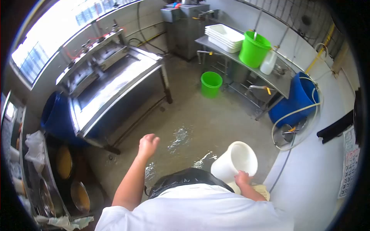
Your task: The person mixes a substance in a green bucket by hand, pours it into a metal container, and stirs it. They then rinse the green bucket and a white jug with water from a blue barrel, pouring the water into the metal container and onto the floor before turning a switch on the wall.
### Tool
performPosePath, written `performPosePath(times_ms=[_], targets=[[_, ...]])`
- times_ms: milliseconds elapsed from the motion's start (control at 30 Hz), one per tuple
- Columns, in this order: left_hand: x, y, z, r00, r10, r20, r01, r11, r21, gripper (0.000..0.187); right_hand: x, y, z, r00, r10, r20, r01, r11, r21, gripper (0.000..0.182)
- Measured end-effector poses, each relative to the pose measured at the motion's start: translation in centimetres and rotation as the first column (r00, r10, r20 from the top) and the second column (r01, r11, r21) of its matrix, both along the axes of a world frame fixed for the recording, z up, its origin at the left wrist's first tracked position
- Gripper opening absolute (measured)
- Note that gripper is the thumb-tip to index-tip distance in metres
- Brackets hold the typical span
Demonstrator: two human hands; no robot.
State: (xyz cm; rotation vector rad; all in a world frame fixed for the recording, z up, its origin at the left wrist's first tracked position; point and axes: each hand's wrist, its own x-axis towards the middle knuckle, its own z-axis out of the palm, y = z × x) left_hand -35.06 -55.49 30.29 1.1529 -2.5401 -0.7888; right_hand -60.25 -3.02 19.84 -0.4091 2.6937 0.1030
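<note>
My right hand (242, 178) grips the near rim of a large white bucket (222, 165). The bucket is tilted, and its mouth is turned to the right; no contents can be made out inside. My left hand (148, 145) is in front of me to the left, above the wet floor (127, 165). Its fingers are curled in, and nothing shows in them. Part of a cream-coloured slotted basket (263, 191) appears below my right forearm.
At left stands a steel table (115, 82) beside a blue barrel (58, 119) and metal pots (81, 196). A steel bench (279, 79) at right carries white trays (225, 36) and a green bucket (254, 50). Another green bucket (211, 86) stands on the floor. A hose (295, 114) hangs by another blue barrel (296, 96).
</note>
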Motion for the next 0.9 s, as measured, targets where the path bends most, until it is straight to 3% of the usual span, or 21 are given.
performPosePath(times_ms=[33, 100, 167, 233, 300, 367, 433, 500, 533, 600, 633, 700, 767, 900], targets=[[-2.8, 2.1, -0.2, 0.99, -0.069, 0.122, 0.079, 0.994, -0.079, 0.048, -0.8, 0.1, -0.7, 1.0, 0.004, 0.023, -0.004, 1.0, -0.024, 0.027], [-6.3, 3.9, -1.4, 0.915, -0.274, 0.297, 0.291, 0.957, -0.013, 0.048, -2.3, 0.5, -1.9, 0.999, -0.015, 0.048, 0.016, 0.999, -0.041, 0.025], [-6.9, 3.4, -7.5, 0.891, -0.349, 0.289, 0.322, 0.937, 0.138, 0.049, -3.2, 0.7, -2.7, 0.998, 0.057, -0.007, -0.058, 0.985, -0.161, 0.03], [-5.7, 1.0, -14.3, 0.807, -0.402, 0.432, 0.227, 0.887, 0.401, 0.052, -4.3, 0.3, -2.5, 1.0, 0.018, 0.023, -0.014, 0.988, -0.152, 0.026], [-2.3, -1.3, -19.1, 0.607, -0.408, 0.682, 0.111, 0.893, 0.436, 0.057, -5.7, -1.2, -2.2, 0.998, 0.014, 0.055, -0.005, 0.989, -0.149, 0.023], [2.7, -3.9, -23.4, 0.47, -0.383, 0.795, 0.011, 0.903, 0.429, 0.063, -7.4, -2.1, -2.1, 0.997, -0.056, 0.046, 0.062, 0.99, -0.13, 0.022], [6.9, -6.4, -26.5, 0.49, -0.338, 0.804, -0.247, 0.83, 0.499, 0.06, -9.7, -3.5, -2.3, 0.996, -0.078, 0.043, 0.082, 0.991, -0.106, 0.022], [5.6, -6.4, -23.4, 0.547, -0.084, 0.833, -0.538, 0.727, 0.427, 0.056, -13.1, -5.0, -2.7, 0.992, -0.125, 0.036, 0.127, 0.989, -0.08, 0.021], [4.0, -7.0, -22.4, 0.541, -0.106, 0.834, -0.527, 0.731, 0.434, 0.056, -14.9, -5.8, -2.7, 0.997, -0.073, 0.039, 0.075, 0.995, -0.063, 0.024], [0.4, -8.2, -21.1, 0.517, -0.002, 0.856, -0.665, 0.629, 0.403, 0.053, -18.5, -7.8, -1.8, 0.998, -0.038, 0.045, 0.04, 0.999, -0.034, 0.027], [-2.2, -9.2, -21.0, 0.52, -0.013, 0.854, -0.658, 0.632, 0.41, 0.053, -20.7, -9.4, -1.5, 0.999, -0.009, 0.051, 0.01, 1.0, -0.028, 0.026], [-7.4, -11.8, -20.6, 0.647, -0.102, 0.756, -0.505, 0.685, 0.525, 0.055, -25.6, -13.1, -1.0, 0.998, 0.029, 0.054, -0.027, 0.999, -0.021, 0.024], [-14.7, -13.8, -18.9, 0.7, -0.105, 0.706, -0.432, 0.725, 0.536, 0.052, -30.2, -16.9, -0.6, 0.978, 0.209, 0.026, -0.209, 0.978, 0.005, 0.022], [-25.9, -17.8, -19.1, 0.842, -0.085, 0.533, -0.294, 0.756, 0.585, 0.05, -38.7, -24.6, -0.2, 0.952, 0.305, -0.001, -0.305, 0.951, -0.041, 0.02]])
